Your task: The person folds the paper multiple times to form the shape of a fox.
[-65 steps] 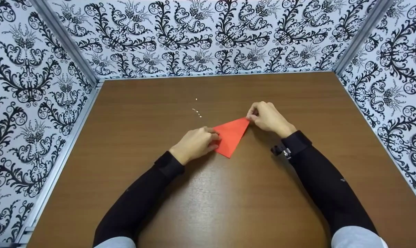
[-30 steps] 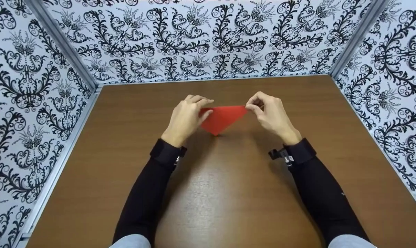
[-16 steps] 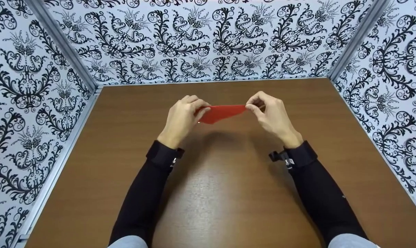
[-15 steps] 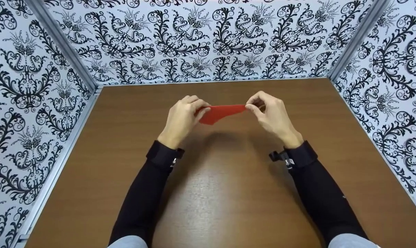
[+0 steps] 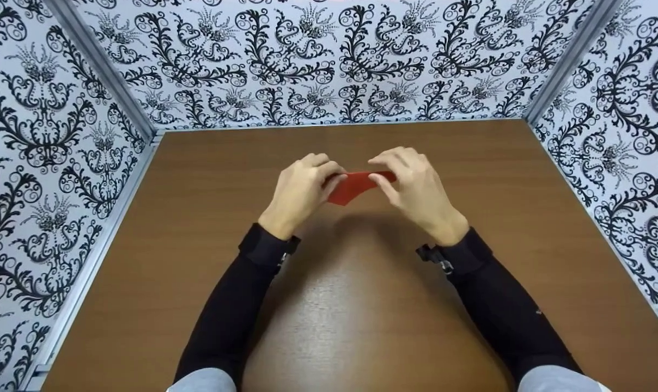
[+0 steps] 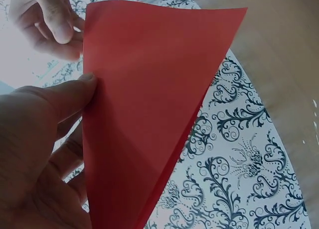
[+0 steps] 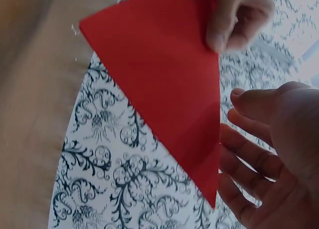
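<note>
A red sheet of paper [image 5: 351, 188], folded into a triangle, is held up above the wooden table. My left hand [image 5: 304, 188] pinches its folded edge between thumb and fingers. In the left wrist view, the left thumb lies on the near face of the red paper [image 6: 134, 89], and two layers show along the slanting edge. My right hand [image 5: 419, 190] is at the paper's right end with thumb and fingers spread apart. In the right wrist view, the relaxed right hand [image 7: 274, 144] has its fingertips beside the edge of the red paper [image 7: 164, 69], gripping nothing.
The brown wooden table [image 5: 329, 326] extends beneath both arms. Patterned black-and-white panels [image 5: 318, 60] with grey metal corner posts [image 5: 571, 60] enclose its back and sides. Small white specks [image 6: 316, 124] lie on the tabletop in the left wrist view.
The paper has been lifted off the table, and the left hand has moved up to its folded edge. The right hand has let go of the corner and shifted left along the paper, fingers parted.
</note>
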`<control>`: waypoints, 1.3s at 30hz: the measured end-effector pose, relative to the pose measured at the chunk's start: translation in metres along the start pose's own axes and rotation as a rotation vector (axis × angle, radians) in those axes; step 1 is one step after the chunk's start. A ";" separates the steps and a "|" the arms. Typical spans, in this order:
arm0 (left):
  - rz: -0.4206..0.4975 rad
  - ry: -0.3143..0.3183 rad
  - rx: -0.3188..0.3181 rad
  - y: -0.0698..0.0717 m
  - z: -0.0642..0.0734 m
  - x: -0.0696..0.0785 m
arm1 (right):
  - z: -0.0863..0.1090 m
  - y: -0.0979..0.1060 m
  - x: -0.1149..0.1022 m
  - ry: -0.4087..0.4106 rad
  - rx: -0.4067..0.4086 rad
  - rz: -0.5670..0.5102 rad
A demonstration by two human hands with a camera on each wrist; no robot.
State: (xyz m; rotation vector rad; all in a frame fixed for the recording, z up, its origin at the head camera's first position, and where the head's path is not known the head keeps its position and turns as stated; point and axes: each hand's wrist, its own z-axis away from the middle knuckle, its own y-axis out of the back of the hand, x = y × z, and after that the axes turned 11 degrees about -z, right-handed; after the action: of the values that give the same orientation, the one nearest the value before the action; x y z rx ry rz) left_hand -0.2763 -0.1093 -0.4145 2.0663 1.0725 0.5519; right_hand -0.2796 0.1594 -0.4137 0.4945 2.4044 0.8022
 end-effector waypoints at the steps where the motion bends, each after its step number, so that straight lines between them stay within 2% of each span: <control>1: -0.002 -0.009 0.002 0.000 0.000 0.001 | 0.000 -0.003 -0.002 0.019 -0.012 0.013; 6: -0.004 -0.052 -0.001 0.001 0.000 0.007 | 0.000 -0.013 -0.007 0.084 -0.033 0.041; 10: -0.004 -0.065 -0.011 0.002 0.002 0.011 | 0.001 -0.018 -0.009 0.105 -0.031 0.051; 15: 0.002 -0.062 -0.022 0.003 0.002 0.012 | 0.001 -0.020 -0.010 0.095 -0.045 0.037; 20: 0.015 -0.084 -0.040 0.004 0.003 0.013 | 0.003 -0.017 -0.010 0.075 -0.058 -0.030; 27: 0.020 -0.107 -0.077 0.006 0.004 0.013 | 0.004 -0.014 -0.009 0.096 -0.084 -0.114; 39: 0.064 -0.113 -0.081 0.009 0.002 0.010 | 0.003 -0.006 -0.008 0.086 -0.115 -0.126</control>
State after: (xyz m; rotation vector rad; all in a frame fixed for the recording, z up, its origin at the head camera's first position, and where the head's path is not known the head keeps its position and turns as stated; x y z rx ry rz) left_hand -0.2645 -0.1053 -0.4081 2.0406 0.9075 0.4959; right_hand -0.2727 0.1524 -0.4170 0.2655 2.4233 0.9163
